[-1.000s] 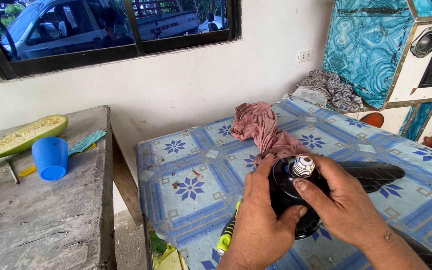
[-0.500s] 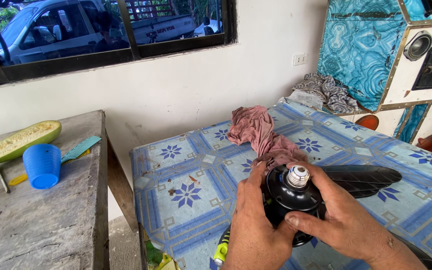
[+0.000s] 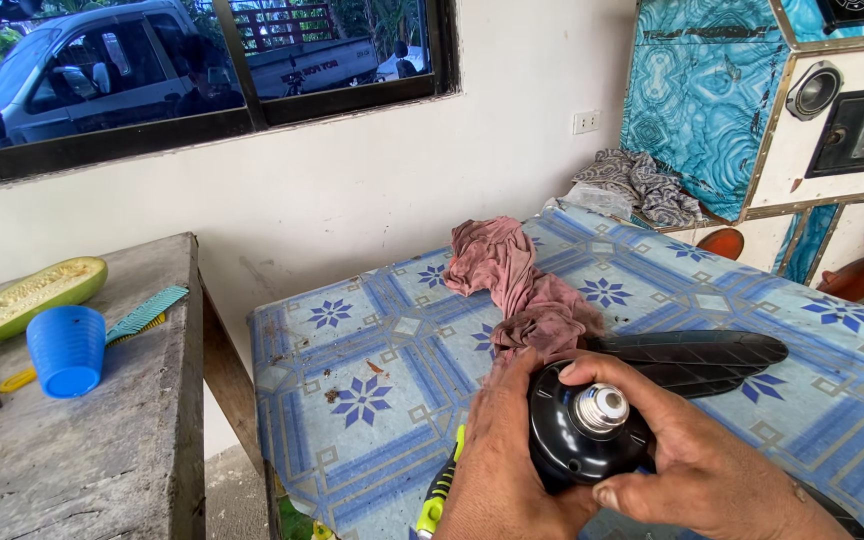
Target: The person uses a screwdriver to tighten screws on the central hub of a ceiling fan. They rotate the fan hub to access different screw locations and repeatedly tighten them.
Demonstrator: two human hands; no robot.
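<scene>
Both hands, left hand [image 3: 497, 465] and right hand [image 3: 697, 470], clamp the rigid black plastic fan hub [image 3: 577, 440], probably light but slick; blades [image 3: 697, 355] at 2 o'clock look snappable.

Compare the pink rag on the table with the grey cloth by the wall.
The crumpled pink rag is plain and lies mid-table, reaching the black round hub that both hands hold; the grey cloth is patterned and sits at the table's far edge, away from the hands. Both are bunched, not folded.

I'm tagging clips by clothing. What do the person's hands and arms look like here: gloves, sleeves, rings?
Both the left hand and the right hand are bare: no gloves, no rings visible. No sleeve or watch shows on the visible wrists and forearms. Fingernails are short.
</scene>
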